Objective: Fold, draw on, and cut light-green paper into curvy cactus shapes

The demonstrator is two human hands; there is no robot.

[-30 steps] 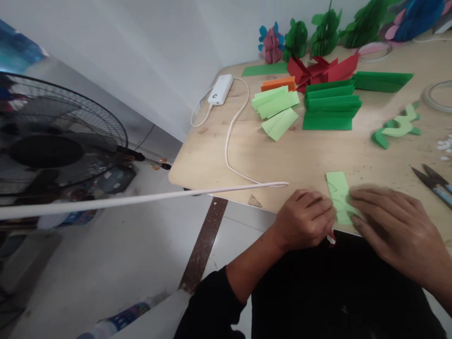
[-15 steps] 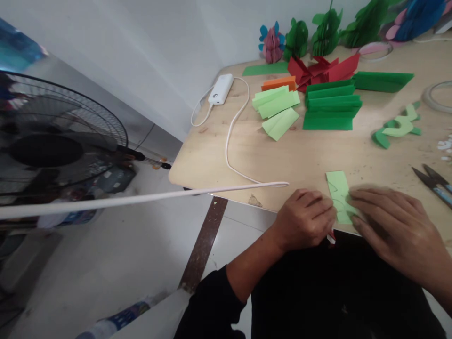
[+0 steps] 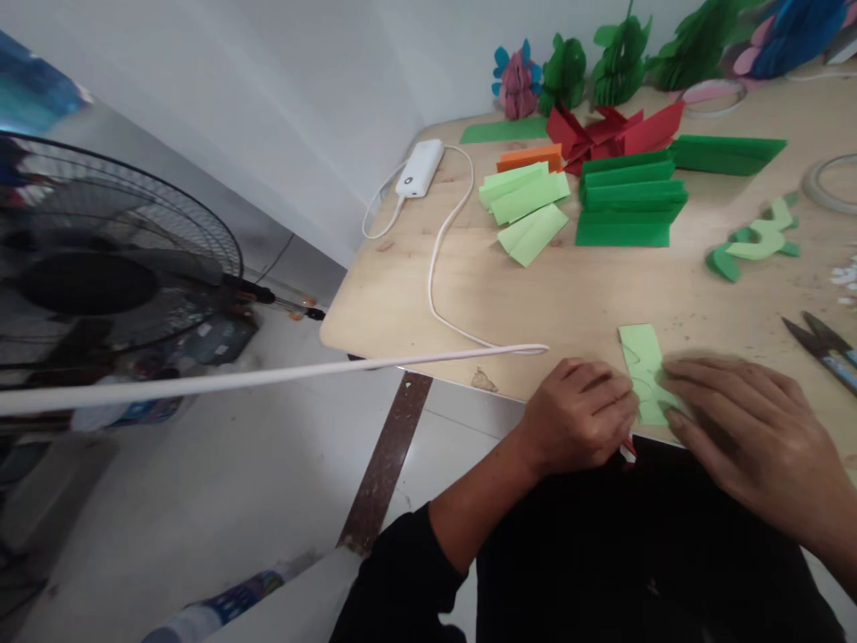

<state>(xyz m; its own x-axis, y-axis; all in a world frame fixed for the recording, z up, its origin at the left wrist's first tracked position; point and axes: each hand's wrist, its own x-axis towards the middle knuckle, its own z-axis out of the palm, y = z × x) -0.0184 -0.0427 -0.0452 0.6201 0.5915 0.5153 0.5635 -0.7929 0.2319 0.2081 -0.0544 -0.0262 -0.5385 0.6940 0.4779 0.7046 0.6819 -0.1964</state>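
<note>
A folded light green paper (image 3: 641, 357) with faint drawn curves lies at the near edge of the wooden table (image 3: 569, 299). My left hand (image 3: 577, 416) is curled into a pinch at the paper's left edge, and a small red tip (image 3: 629, 449) pokes out below its fingers. What that hand grips is mostly hidden. My right hand (image 3: 743, 429) lies flat with fingers stretched out, pressing the paper's right side down and covering part of it.
Scissors (image 3: 820, 344) lie to the right. Further back are stacks of folded light green (image 3: 526, 207), dark green (image 3: 629, 201), orange (image 3: 528, 158) and red (image 3: 612, 129) paper, green cut shapes (image 3: 750, 243), a white power bank (image 3: 419, 170) with its cable, and paper decorations. A standing fan (image 3: 100, 277) is on the left.
</note>
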